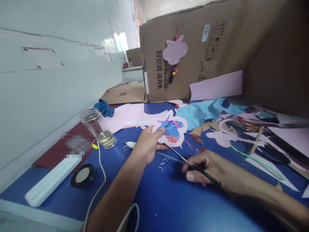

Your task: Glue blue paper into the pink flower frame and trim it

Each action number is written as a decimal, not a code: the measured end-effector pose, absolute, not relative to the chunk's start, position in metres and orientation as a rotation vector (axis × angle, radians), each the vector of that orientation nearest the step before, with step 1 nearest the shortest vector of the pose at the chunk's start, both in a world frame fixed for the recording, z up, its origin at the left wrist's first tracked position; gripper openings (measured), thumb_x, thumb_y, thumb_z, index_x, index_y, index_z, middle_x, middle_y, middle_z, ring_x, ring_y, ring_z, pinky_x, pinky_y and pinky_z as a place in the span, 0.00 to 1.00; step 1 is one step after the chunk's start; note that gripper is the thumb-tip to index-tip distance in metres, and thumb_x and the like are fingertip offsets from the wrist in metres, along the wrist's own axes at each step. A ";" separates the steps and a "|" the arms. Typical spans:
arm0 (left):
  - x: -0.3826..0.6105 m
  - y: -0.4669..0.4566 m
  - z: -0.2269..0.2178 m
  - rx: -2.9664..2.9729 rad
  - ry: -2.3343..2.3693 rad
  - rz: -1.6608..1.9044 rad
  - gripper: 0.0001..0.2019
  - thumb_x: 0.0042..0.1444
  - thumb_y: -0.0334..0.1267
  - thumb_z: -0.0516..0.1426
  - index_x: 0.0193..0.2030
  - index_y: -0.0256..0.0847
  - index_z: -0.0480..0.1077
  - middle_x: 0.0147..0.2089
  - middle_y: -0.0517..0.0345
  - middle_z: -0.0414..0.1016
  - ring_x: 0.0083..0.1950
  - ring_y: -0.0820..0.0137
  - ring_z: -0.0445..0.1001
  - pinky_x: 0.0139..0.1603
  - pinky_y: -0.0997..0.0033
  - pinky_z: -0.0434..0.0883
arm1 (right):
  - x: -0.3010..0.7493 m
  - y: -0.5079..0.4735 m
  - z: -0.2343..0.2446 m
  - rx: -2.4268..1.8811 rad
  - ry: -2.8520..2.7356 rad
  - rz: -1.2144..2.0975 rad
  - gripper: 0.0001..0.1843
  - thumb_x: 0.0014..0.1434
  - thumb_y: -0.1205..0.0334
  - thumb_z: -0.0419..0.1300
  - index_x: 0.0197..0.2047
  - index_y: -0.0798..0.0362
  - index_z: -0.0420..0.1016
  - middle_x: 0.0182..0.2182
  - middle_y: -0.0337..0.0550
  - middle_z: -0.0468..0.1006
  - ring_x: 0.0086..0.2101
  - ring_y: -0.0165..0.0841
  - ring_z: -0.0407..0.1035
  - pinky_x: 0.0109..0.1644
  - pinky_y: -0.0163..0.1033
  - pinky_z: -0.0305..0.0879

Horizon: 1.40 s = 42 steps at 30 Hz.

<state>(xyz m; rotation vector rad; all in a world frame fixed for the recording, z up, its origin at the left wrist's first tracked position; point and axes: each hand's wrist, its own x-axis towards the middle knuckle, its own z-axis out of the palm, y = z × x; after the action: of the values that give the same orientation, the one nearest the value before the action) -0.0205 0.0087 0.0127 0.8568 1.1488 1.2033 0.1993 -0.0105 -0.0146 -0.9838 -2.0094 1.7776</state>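
Observation:
My left hand (149, 143) pinches a flower-shaped pink paper cutout (182, 124) with blue, patterned fabric (172, 129) in its middle. Black-handled scissors (185, 160) are in my right hand (205, 167), fingers wrapped through the handles. The blades reach the cutout's lower edge; whether they are parted I cannot tell. Small paper trimmings (164, 161) lie on the blue tabletop (166, 199) just below. Behind my left wrist is a white glue gun (131, 144), partly hidden.
Left of me stand a glass cup (98, 129) with yellowish liquid, a black tape roll (83, 176), a white bar (54, 180) and a cable (102, 174). Scraps and light blue cloth (200, 112) cover the right. A cardboard box (193, 74) with a pink ornament (175, 51) rises behind.

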 end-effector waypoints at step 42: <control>-0.020 0.010 0.013 0.874 1.165 1.199 0.07 0.67 0.34 0.59 0.46 0.34 0.77 0.40 0.41 0.85 0.34 0.60 0.84 0.30 0.66 0.79 | 0.202 -0.010 -0.016 -1.004 -2.046 1.742 0.26 0.57 0.37 0.71 0.38 0.55 0.84 0.20 0.32 0.63 0.23 0.26 0.51 0.25 0.33 0.44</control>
<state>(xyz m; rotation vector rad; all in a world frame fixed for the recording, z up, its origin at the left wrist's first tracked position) -0.0195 0.0096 0.0127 0.8743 1.1653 1.1988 0.2015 -0.0099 -0.0162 -1.0045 -2.0464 1.7420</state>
